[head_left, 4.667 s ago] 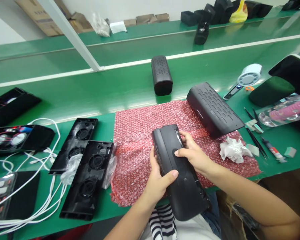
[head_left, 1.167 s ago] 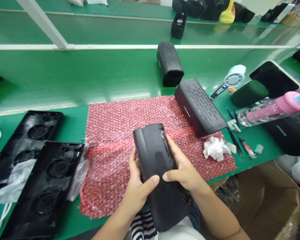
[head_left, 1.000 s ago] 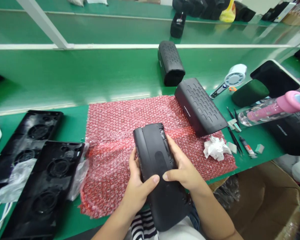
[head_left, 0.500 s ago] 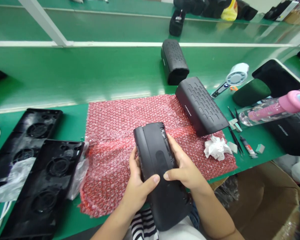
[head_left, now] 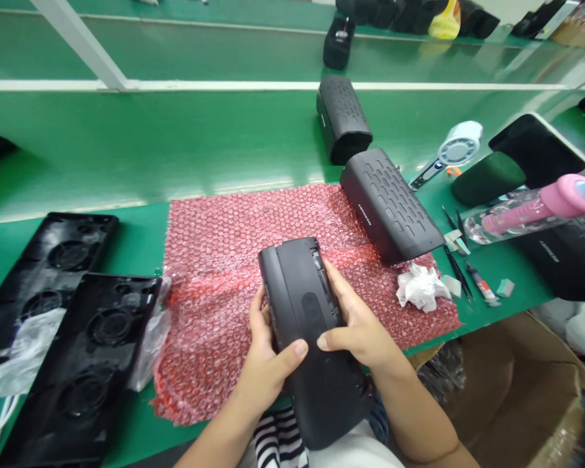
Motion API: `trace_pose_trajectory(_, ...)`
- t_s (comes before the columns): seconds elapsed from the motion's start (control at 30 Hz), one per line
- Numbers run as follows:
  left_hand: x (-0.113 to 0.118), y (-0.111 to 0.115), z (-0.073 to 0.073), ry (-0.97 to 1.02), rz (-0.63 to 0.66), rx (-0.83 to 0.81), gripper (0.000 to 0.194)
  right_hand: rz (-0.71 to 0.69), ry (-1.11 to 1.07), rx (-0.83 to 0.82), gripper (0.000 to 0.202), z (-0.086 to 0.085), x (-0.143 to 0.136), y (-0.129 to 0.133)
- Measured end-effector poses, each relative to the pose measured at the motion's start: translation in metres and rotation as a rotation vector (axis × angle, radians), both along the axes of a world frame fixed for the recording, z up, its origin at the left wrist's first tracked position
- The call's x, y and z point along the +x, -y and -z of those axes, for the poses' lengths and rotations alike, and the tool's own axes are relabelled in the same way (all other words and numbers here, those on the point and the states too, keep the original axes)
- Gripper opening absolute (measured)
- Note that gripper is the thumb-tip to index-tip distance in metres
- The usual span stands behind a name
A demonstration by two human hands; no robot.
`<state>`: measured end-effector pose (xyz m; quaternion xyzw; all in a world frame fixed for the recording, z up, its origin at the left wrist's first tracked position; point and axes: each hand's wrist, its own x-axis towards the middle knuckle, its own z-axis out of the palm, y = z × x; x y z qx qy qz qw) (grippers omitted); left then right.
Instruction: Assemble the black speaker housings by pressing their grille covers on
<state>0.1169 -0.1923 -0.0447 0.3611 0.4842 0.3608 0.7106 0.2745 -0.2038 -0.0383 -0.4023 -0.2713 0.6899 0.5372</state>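
Observation:
A long black plastic casing, rounded at its ends, is tilted up in front of my body. My left hand grips its left side, thumb lying on the upper face. On the right side my right hand is closed round it, with that thumb also on the face. A slot with small parts shows along the casing's upper right edge. Beneath the hands lies red bubble wrap on the green bench. A textured black speaker housing rests on the wrap's far right corner. The undersides of both hands are hidden.
Two black panels with round openings lie at left with clear plastic bags. Crumpled tissue, tweezers, a glue tube, a handheld fan and a pink-capped bottle are at right. Another housing stands behind.
The view has shifted very slightly. Both hands keep the same hold on the black casing, and nothing else has visibly moved.

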Motion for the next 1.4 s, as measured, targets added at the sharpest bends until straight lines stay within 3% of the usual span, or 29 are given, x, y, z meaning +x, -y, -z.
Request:
trace_pose_trajectory(0.73,-0.003,-0.003,0.005,-0.145,0.002,-0.039,0.110,-0.022,-0.024,-0.108,0.122,-0.010,-0.001,-0.006)
trace_pose_trajectory(1.4,-0.001,-0.004,0.002,-0.236,0.011,-0.015,0.107,-0.022,0.009,-0.119,0.124,-0.006,0.000,-0.005)
